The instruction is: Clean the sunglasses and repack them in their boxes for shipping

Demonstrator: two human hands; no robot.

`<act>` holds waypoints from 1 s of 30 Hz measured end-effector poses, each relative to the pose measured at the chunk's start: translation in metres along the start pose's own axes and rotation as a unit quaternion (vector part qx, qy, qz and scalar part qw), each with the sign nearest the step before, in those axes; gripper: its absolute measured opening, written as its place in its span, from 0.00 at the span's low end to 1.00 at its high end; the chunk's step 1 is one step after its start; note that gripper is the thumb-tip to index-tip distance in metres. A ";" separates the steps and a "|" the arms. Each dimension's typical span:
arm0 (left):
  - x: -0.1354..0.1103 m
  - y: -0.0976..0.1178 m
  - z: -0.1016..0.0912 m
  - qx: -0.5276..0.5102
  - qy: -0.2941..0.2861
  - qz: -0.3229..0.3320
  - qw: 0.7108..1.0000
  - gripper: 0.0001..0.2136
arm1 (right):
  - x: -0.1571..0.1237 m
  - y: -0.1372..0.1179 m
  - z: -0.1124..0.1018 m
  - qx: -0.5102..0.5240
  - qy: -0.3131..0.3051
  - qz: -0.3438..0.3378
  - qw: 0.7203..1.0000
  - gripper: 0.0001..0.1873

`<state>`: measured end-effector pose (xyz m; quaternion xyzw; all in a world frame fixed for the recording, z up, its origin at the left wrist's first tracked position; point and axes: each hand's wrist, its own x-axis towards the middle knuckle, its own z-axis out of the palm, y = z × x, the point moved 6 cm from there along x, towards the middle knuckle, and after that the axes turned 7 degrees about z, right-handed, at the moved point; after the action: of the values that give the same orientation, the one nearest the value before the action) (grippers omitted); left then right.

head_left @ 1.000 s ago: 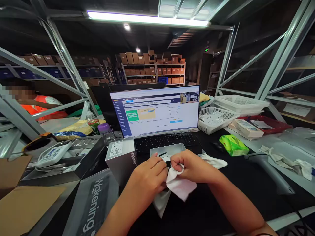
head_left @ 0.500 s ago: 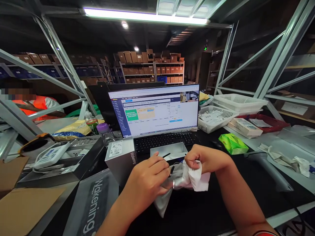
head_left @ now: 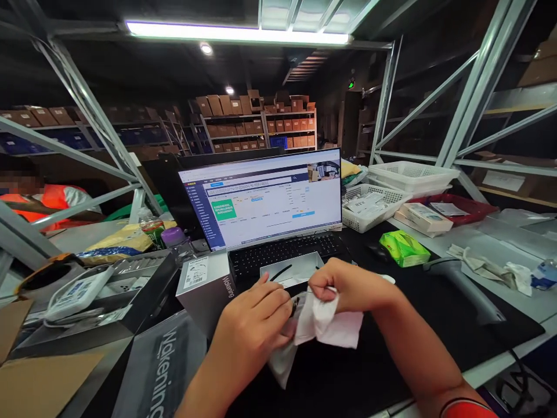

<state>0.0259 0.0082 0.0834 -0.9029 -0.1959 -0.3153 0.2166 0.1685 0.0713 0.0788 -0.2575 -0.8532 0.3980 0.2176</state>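
Observation:
My left hand (head_left: 259, 319) is closed on what looks like a pair of dark-framed glasses (head_left: 295, 305), mostly hidden by the fingers and the tissue. A thin black arm (head_left: 281, 271) sticks up above the knuckles. Below the same hand hangs a pale grey pouch or cloth (head_left: 282, 366). My right hand (head_left: 342, 284) pinches a crumpled white tissue (head_left: 342, 331), pressed against the held piece from the right. Just behind both hands lies an open silver-grey box (head_left: 307, 267). A closed grey "Wakening" box (head_left: 204, 296) stands left of my left hand.
A monitor (head_left: 265, 197) and keyboard (head_left: 270, 252) stand behind. To the right are a green tissue pack (head_left: 404, 248), a scanner (head_left: 467, 290), white baskets (head_left: 369, 217) and a red tray (head_left: 474, 208). At left sit an open box of parts (head_left: 130, 322) and cardboard flaps (head_left: 56, 383). Another person (head_left: 56, 200) is at far left.
My right hand has moved slightly left with the tissue, which now covers more of the piece in my left hand. The view has shifted a little to the right.

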 end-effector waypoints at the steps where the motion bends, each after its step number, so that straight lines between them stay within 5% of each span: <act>1: 0.001 0.000 -0.004 -0.004 0.011 -0.001 1.000 0.04 | -0.003 0.002 -0.006 0.018 -0.026 -0.015 0.999 0.16; 5: 0.004 0.000 -0.009 -0.006 0.052 -0.012 0.999 0.05 | -0.007 0.018 -0.029 0.107 -0.015 -0.007 0.994 0.17; 12: 0.000 -0.013 -0.006 0.003 0.103 -0.078 0.992 0.05 | -0.003 0.041 -0.060 0.194 0.205 0.023 0.959 0.18; 16: -0.012 -0.022 -0.014 0.036 0.161 -0.136 0.977 0.04 | -0.026 0.051 -0.099 0.186 0.452 0.053 0.871 0.18; 18: -0.017 -0.025 -0.016 0.055 0.182 -0.166 0.968 0.05 | -0.038 0.047 -0.105 0.149 0.521 0.062 0.838 0.12; 22: -0.021 -0.026 -0.015 0.095 0.198 -0.198 0.955 0.04 | -0.048 0.020 -0.083 -0.024 0.567 0.061 0.821 0.25; 24: -0.022 -0.025 -0.014 0.107 0.198 -0.204 0.953 0.04 | -0.048 0.006 -0.063 -0.115 0.576 0.046 0.808 0.24; 26: -0.021 -0.023 -0.013 0.119 0.196 -0.202 0.952 0.04 | -0.041 -0.012 -0.039 -0.187 0.566 -0.046 0.802 0.19; 30: -0.019 -0.017 -0.013 0.143 0.190 -0.193 0.952 0.03 | -0.024 -0.034 0.008 -0.264 0.502 -0.240 0.788 0.28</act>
<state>-0.0028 0.0113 0.0851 -0.7308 -0.3648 -0.4856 0.3116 0.1728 0.0334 0.0967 -0.2557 -0.7295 -0.0932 0.6275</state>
